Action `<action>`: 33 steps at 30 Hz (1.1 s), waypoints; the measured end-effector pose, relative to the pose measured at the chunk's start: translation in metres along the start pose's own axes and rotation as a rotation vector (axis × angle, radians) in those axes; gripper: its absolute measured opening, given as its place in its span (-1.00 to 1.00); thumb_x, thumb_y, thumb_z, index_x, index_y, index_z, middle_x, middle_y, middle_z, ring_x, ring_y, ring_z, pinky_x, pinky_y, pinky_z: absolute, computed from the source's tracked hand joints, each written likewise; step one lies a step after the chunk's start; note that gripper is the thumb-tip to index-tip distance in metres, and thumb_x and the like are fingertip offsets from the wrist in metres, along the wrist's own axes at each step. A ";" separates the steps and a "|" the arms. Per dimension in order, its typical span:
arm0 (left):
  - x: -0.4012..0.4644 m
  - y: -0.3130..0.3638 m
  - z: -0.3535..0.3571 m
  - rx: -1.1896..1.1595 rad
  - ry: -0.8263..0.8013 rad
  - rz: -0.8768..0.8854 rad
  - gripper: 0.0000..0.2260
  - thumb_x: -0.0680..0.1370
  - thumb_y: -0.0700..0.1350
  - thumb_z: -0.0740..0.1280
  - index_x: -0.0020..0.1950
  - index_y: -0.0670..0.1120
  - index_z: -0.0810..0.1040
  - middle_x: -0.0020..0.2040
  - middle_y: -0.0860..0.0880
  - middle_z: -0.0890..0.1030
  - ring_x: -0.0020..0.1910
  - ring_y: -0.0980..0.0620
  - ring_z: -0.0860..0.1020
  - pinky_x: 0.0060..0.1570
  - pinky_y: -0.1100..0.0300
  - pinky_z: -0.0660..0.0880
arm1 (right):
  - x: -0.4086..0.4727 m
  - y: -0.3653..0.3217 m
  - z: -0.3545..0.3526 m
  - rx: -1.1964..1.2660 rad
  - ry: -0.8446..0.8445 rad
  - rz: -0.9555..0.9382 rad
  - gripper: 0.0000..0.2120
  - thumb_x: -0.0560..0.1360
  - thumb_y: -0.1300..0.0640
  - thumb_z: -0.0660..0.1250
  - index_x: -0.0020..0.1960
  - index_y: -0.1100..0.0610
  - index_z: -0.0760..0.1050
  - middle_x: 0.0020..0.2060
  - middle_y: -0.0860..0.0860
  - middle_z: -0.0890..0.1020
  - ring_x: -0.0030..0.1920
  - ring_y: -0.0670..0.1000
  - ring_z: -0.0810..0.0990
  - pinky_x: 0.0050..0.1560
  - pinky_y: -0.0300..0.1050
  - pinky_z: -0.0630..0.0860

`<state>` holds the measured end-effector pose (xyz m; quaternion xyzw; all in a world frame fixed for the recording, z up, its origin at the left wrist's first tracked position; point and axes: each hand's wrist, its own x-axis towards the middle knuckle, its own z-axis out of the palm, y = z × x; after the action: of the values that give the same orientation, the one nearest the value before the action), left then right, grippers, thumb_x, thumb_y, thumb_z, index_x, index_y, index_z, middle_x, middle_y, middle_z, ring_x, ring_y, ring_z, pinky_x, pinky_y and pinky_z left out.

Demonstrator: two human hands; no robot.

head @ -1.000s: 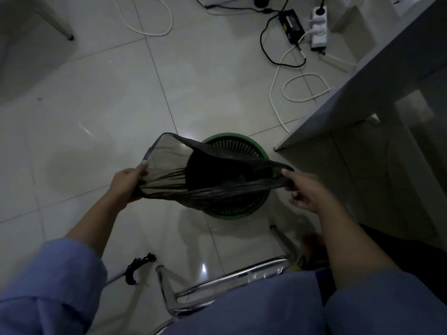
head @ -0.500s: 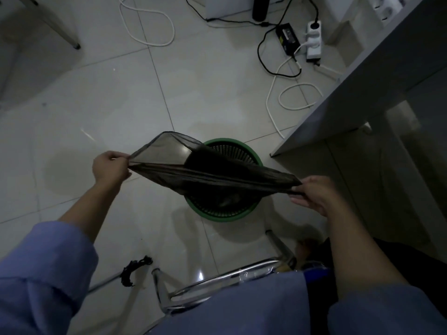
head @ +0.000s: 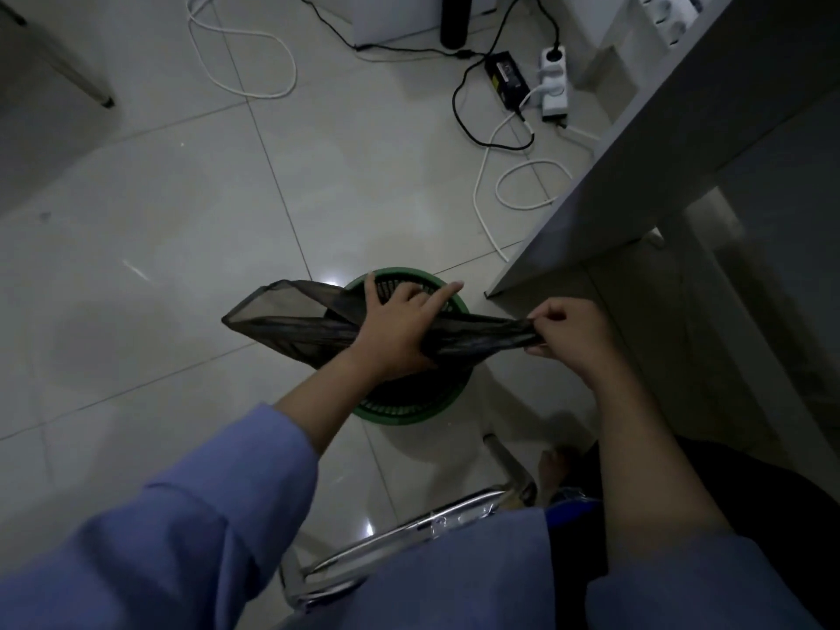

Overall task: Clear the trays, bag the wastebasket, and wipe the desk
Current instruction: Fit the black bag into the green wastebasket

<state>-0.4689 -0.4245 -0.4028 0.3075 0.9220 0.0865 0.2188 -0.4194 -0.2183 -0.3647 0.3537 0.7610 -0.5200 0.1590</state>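
Item: dark plastic bag [head: 291,322], thin and half see-through, hanging stretched sideways just above the green wastebasket [head: 411,413], which is standing on the tiled floor [head: 182,197] beside the near corner of the grey desk [head: 636,175]. Right hand [head: 575,341] is pinching the bag's bunched right end between thumb and curled fingers. Left hand [head: 397,327] is lying over the bag's middle with fingers spread and mostly straight, forefinger pointing toward the desk; whether it is grasping the film underneath cannot be told. The bag's left corner is hanging free, past the basket rim. Open room: broad bare tile lying left of and beyond the basket; on the right the desk edge is closing in near the rim; toward the viewer a chrome chair frame [head: 409,534] is standing near the basket's front. Further back, a white cable [head: 254,65] is looping on the floor, and a black power brick [head: 507,79] and white power strip [head: 554,84] are lying near the desk's far end, well apart from the basket. Hidden or unclear: the hands and bag are covering most of the basket's mouth, so its contents cannot be made out; the desk top is out of sight, only edge and underside showing; blue sleeves [head: 182,538] are covering the lower frame; light is dim throughout.
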 end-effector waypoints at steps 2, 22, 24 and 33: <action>0.005 -0.002 0.001 -0.023 0.070 0.009 -0.60 0.44 -0.02 0.31 0.28 0.02 0.44 0.14 -0.02 0.58 0.21 -0.09 0.47 0.32 -0.17 0.12 | 0.000 -0.002 0.001 0.026 -0.010 -0.060 -0.81 0.49 0.40 0.17 -0.22 0.27 0.51 -0.30 0.10 0.52 -0.27 0.01 0.56 -0.36 -0.33 0.59; -0.007 0.001 -0.004 -0.613 0.274 -0.090 -0.82 0.39 -0.34 0.33 -0.04 -0.21 0.61 -0.10 -0.14 0.63 -0.08 -0.11 0.57 -0.15 0.20 0.37 | -0.002 -0.027 0.034 0.085 -0.073 -0.330 -0.71 0.39 0.43 0.24 -0.03 0.12 0.56 -0.17 0.08 0.57 -0.26 -0.04 0.50 -0.23 -0.22 0.50; -0.008 0.000 -0.006 -0.612 0.294 -0.095 -0.81 0.38 -0.34 0.33 -0.04 -0.21 0.62 -0.09 -0.15 0.65 -0.07 -0.11 0.58 -0.13 0.18 0.40 | 0.004 -0.010 0.031 -0.101 -0.142 -0.271 -0.55 0.35 0.42 0.29 0.17 0.06 0.49 0.04 0.09 0.52 -0.11 -0.03 0.46 -0.12 -0.18 0.47; -0.014 -0.003 -0.013 -0.827 0.221 -0.019 -0.46 0.27 -0.08 0.53 0.16 0.01 0.36 -0.13 0.03 0.54 -0.19 0.07 0.54 -0.19 0.23 0.46 | 0.003 0.008 0.090 -0.099 -0.125 -0.159 -0.67 0.41 0.33 0.36 0.18 0.30 0.48 0.06 0.18 0.60 0.13 0.10 0.55 -0.07 -0.24 0.39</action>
<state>-0.4663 -0.4363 -0.3873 0.1742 0.8304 0.4793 0.2243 -0.4276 -0.2967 -0.4088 0.2507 0.8001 -0.5137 0.1817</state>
